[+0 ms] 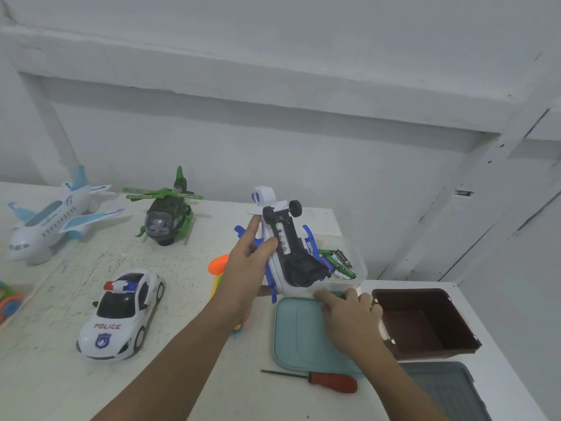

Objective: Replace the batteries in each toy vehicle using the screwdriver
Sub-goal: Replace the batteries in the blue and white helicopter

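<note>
Battery fitting in hand on upturned white-and-blue helicopter [287,238].
Left hand [243,268] grips it belly-up, tilted toward the viewer, presumably to expose the battery bay. Right hand [349,314] curls at the near rim of the clear tub [358,259], seemingly pinching a green battery [338,295]. Screwdriver [332,381] lies unused beside the teal lid [297,329].
</note>
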`<state>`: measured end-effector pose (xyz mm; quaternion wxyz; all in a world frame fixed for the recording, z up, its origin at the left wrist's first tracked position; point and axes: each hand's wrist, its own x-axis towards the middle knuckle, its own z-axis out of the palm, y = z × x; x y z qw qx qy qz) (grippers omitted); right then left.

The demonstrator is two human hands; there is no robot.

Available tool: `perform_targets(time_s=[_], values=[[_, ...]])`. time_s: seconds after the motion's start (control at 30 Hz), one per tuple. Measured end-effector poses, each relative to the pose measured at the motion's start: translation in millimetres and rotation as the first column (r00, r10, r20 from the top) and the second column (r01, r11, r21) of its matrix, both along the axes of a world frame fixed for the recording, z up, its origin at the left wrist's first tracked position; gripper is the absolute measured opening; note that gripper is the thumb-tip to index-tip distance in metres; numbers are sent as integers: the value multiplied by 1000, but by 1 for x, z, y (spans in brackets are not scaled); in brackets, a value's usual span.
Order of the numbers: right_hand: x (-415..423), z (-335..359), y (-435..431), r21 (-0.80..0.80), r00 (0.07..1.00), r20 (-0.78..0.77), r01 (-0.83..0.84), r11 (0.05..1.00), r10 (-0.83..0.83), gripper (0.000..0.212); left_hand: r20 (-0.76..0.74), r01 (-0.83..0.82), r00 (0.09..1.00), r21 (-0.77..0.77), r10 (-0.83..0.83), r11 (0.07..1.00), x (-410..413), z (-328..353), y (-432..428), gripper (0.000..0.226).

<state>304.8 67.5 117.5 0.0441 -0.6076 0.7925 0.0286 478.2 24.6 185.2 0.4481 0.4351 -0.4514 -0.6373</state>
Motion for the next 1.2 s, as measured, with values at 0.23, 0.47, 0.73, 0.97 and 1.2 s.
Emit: perform_targets(time_s=[0.23,0.47,0.73,0.97,1.2], values=[[-1,9,8,-240,997,24,-62,969,70,42,-2,-10,1000,16,10,1000,0,0,1,50],[-25,47,7,-156,485,869,83,984,97,31,10,-9,1000,18,9,1000,-1,-1,1,53],[-35,102,-9,-213,208,962,162,964,177,13,8,-35,999,17,35,999,-2,-2,1,45],[-17,133,-25,-373,421,850,58,926,316,26,28,-45,999,24,45,999,-4,-3,2,48],[10,134,-29,-507,566,724,50,860,394,14,33,-45,998,25,44,999,-8,-2,5,46]])
